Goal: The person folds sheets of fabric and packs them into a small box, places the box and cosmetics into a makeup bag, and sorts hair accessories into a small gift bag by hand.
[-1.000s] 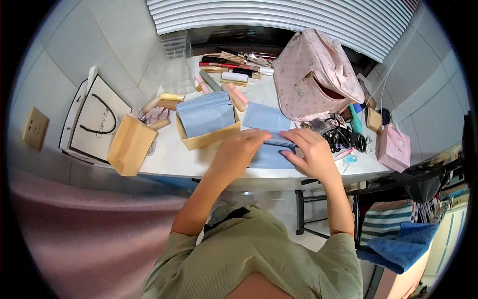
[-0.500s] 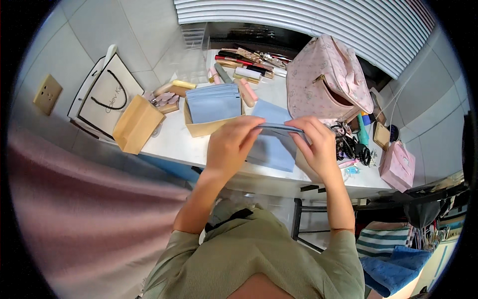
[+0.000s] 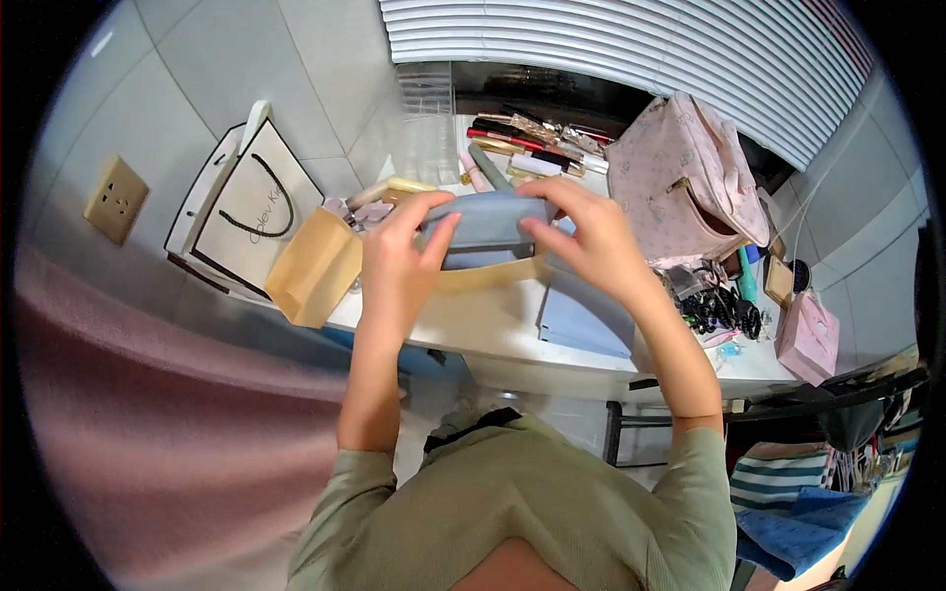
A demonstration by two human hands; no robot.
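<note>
Between my two hands is a flat, light blue folded piece [image 3: 481,215], perhaps cloth or a pouch; its kind is not clear. My left hand [image 3: 402,251] pinches its left end, with thumb and fingers closed on it. At the other end, my right hand [image 3: 587,236] grips it the same way. The piece is over an open tan box [image 3: 490,276], whose front wall shows below it. Inside the box, more blue folded material [image 3: 485,258] is partly covered by the held piece. A similar flat blue piece [image 3: 588,317] lies on the white table [image 3: 493,340] to the right.
A pink patterned case [image 3: 662,169] stands at the back right, near black hair ties [image 3: 724,313] and a small pink box [image 3: 808,343]. Makeup items [image 3: 532,138] lie behind the tan box. To the left are a tan paper container [image 3: 315,266] and a white gift bag [image 3: 241,197].
Both hands have moved left with the held blue piece, from above the flat blue piece to over the tan box. The held piece now shows its broad face rather than its edge.
</note>
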